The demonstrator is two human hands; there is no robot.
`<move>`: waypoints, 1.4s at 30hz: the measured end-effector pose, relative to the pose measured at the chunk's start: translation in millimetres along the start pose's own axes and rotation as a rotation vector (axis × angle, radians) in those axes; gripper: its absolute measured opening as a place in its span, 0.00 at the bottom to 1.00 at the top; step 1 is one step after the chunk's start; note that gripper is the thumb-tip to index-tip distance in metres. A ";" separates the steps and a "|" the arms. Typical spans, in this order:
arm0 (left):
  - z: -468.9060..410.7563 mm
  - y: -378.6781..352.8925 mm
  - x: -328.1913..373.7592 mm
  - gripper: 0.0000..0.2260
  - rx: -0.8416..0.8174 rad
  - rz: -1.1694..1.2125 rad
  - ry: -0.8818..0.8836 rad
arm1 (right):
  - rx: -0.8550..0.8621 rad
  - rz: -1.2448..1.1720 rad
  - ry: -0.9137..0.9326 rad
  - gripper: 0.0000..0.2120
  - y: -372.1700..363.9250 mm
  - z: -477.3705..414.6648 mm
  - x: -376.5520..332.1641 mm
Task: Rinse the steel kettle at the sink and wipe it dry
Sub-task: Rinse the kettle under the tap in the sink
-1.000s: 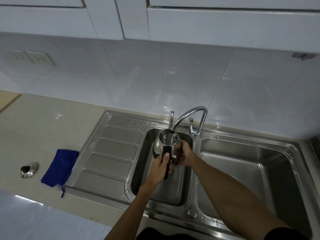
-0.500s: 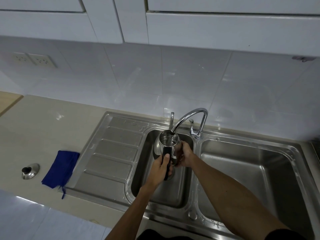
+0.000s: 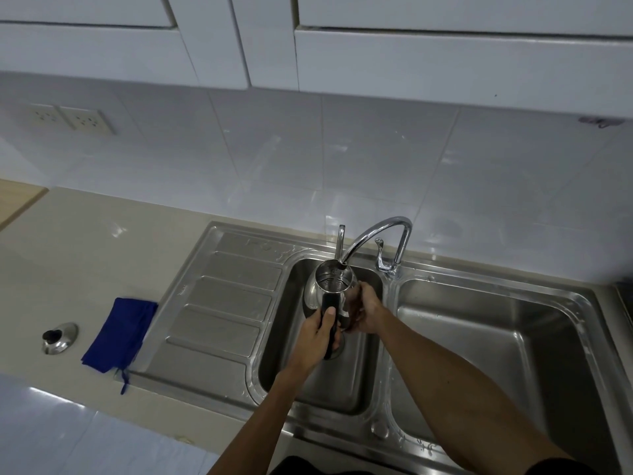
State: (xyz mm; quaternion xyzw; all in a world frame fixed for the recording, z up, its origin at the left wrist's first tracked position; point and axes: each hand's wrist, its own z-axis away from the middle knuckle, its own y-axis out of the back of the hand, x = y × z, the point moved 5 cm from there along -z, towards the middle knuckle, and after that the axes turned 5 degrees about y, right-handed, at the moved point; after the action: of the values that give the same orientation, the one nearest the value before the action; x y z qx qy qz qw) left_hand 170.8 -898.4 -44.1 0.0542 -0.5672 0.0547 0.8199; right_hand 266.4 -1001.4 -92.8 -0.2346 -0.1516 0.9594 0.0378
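The steel kettle (image 3: pixel 330 286) is held upright over the left basin of the sink (image 3: pixel 363 392), its open mouth right under the faucet spout (image 3: pixel 373 234). My left hand (image 3: pixel 317 337) grips its black handle. My right hand (image 3: pixel 366 311) is pressed against the kettle's right side. Water glints inside the kettle. The kettle's steel lid (image 3: pixel 59 337) with a black knob lies on the counter at the far left. A folded blue cloth (image 3: pixel 120 334) lies beside it, next to the drainboard.
A ribbed drainboard (image 3: pixel 222 303) is left of the basin, and a second basin (image 3: pixel 496 354) lies to the right. A beige counter (image 3: pixel 85 255) stretches left. White wall tiles and cabinets rise behind; sockets (image 3: pixel 72 120) sit on the wall upper left.
Both hands and the kettle stay in the same place under the spout; only the view has shifted slightly.
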 end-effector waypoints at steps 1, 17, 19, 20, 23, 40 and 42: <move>-1.2 0.1 -0.9 0.16 0.003 -0.002 -0.005 | -0.004 -0.019 0.010 0.29 0.5 0.7 -0.6; -2.0 2.3 -1.6 0.16 0.018 0.011 -0.002 | -0.008 -0.019 0.024 0.29 -1.1 -1.2 -1.8; -2.1 2.3 -1.7 0.16 0.014 0.013 -0.006 | -0.016 -0.015 0.019 0.30 -1.6 -0.4 -1.1; -2.0 2.5 -1.7 0.16 0.013 0.010 -0.009 | -0.018 -0.015 0.017 0.30 -1.7 -0.2 -1.2; -2.1 3.1 -2.4 0.16 0.012 0.004 -0.015 | -0.013 -0.014 0.010 0.30 -3.5 4.2 -2.0; -3.3 1.8 -3.3 0.18 0.013 -0.001 -0.019 | -0.028 -0.011 -0.002 0.29 -6.4 15.5 -3.6; -4.0 1.7 -4.2 0.17 0.019 -0.006 -0.017 | -0.029 -0.015 -0.003 0.29 -6.4 16.3 -3.8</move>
State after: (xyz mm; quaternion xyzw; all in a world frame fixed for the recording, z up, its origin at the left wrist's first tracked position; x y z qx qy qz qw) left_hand 172.8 -896.2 -49.4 0.0641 -0.5736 0.0573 0.8146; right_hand 262.2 -1000.3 -75.4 -0.2324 -0.1672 0.9572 0.0416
